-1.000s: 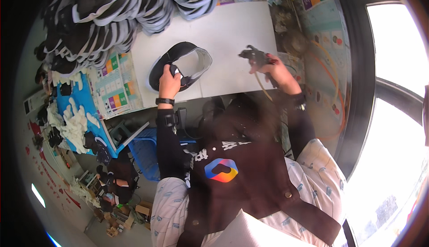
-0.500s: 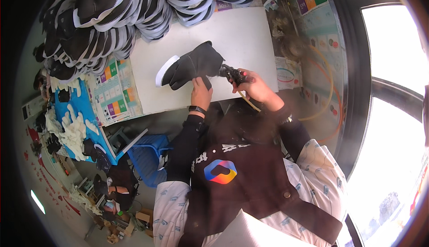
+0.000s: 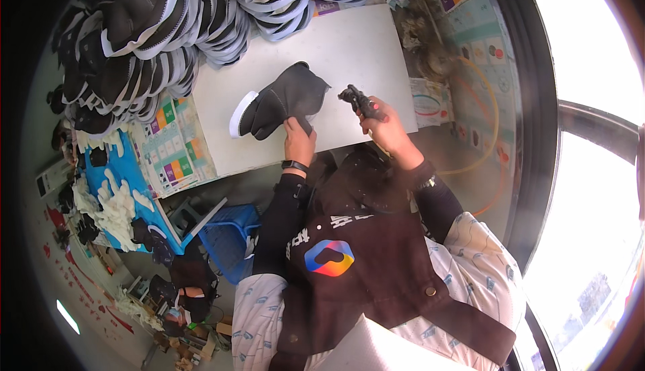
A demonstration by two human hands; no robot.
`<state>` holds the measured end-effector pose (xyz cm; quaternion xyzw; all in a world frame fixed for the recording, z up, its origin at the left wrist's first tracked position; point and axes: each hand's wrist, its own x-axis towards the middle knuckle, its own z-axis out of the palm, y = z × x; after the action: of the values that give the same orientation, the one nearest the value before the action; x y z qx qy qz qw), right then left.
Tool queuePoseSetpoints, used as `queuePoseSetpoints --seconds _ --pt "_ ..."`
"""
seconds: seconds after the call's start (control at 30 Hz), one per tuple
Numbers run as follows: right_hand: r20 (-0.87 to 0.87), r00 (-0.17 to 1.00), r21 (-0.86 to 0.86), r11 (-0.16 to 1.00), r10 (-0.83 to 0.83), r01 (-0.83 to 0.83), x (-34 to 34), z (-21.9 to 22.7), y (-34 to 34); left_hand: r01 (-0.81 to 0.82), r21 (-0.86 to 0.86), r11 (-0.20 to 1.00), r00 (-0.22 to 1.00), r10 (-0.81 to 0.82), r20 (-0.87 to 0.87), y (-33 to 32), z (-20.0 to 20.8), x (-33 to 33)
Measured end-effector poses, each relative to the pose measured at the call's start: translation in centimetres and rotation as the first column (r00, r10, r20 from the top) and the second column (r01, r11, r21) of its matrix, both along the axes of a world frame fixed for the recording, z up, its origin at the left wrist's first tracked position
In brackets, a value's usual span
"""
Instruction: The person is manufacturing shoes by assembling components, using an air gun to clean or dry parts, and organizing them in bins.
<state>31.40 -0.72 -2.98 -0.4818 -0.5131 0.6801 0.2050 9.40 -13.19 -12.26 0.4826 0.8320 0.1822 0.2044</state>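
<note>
I have the left hand (image 3: pixel 299 144) pinching the black shoe upper (image 3: pixel 285 99) near the front edge of the white surface (image 3: pixel 366 42), the right hand (image 3: pixel 390 129) gripping a spray gun (image 3: pixel 361 104); a loose pinch, I judge, could let the upper skid.

Showing the outer side of the shoe upper (image 3: pixel 285 102) instead of its pale-lined opening a second ago, gripping farther right with the left hand (image 3: pixel 300 144), holding the hose-fed tool (image 3: pixel 361 104) more clear of its edge than half a second ago
</note>
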Motion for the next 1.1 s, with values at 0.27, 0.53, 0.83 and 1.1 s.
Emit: queuePoseSetpoints --seconds 0.27,0.53,0.83,1.1 --pt "-0.117 0.978 0.015 0.985 0.171 -0.171 -2.5 1.9 0.0 -0.027 -0.001 1.0 1.0 0.027 0.001 0.2 0.1 0.1" --pt "-0.166 0.975 0.026 0.989 0.146 -0.143 -3.0 2.5 0.4 -0.041 0.128 0.991 0.999 0.045 -0.029 0.2 0.7 -1.2" --pt "0.714 0.697 0.457 0.799 -0.068 -0.39 3.1 -11.4 3.4 -0.435 0.314 0.844 0.793 0.194 0.578 -3.0 7.8 -12.5" --pt "0.031 0.999 0.674 0.737 0.027 -0.041 -8.2 4.3 2.6 -0.63 0.179 0.755 0.437 0.155 0.886 -4.8 14.6 -9.8"
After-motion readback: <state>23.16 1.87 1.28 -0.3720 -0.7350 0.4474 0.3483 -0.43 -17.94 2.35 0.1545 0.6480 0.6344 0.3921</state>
